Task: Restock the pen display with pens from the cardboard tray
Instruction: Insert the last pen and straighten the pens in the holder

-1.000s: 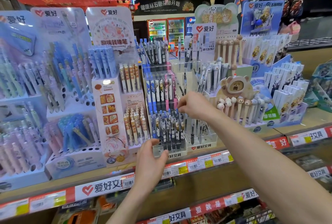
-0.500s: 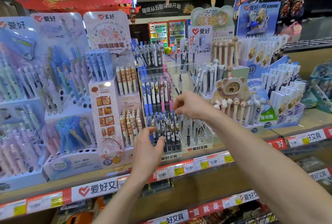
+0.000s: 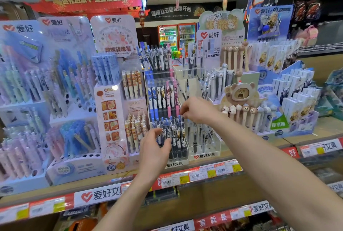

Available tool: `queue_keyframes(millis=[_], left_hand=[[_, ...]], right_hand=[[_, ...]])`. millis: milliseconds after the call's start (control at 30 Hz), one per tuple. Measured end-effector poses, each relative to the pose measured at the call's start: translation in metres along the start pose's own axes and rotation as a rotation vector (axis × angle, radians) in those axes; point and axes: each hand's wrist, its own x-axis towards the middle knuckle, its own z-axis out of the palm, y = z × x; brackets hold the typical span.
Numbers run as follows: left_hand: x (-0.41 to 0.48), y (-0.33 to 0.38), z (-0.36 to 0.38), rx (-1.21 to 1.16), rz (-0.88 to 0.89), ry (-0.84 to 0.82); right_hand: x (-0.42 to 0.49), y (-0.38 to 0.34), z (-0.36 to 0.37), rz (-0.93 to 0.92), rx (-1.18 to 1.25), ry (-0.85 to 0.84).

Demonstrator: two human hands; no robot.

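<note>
The pen display (image 3: 174,164) is a clear tiered stand at the middle of the shelf. Its bottom tier is packed with dark cartoon-print pens (image 3: 179,138), and more pens (image 3: 161,99) stand in the tier above. My left hand (image 3: 154,149) cups the left side of the bottom bunch, with its thumb and fingers wrapped around several pens. Over the right end of the same bunch, my right hand (image 3: 196,110) pinches the top of a pen with its fingertips. The cardboard tray is not in view.
A white stand of orange-print pens (image 3: 132,130) touches the display on the left. A clear stand of black pens (image 3: 202,138) and bear-headed pens (image 3: 245,114) stand on the right. The shelf edge (image 3: 204,173) carries price tags, with another shelf below.
My left hand rose from the shelf edge up to the bottom-tier pens and closed around them. My right hand stayed at the pen tops.
</note>
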Motion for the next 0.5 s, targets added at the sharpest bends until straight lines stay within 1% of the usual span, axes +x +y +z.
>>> queue_keyframes(millis=[200,500], left_hand=[[-0.0002,0.0011,0.0006,0.000,-0.008,0.005],[0.0052,0.0024,0.0007,-0.006,-0.003,0.012]], right_hand=[[0.0058,-0.0017,0.0046,-0.047,0.059,-0.045],[0.0047,0.0045,0.0088,-0.073,0.114,-0.041]])
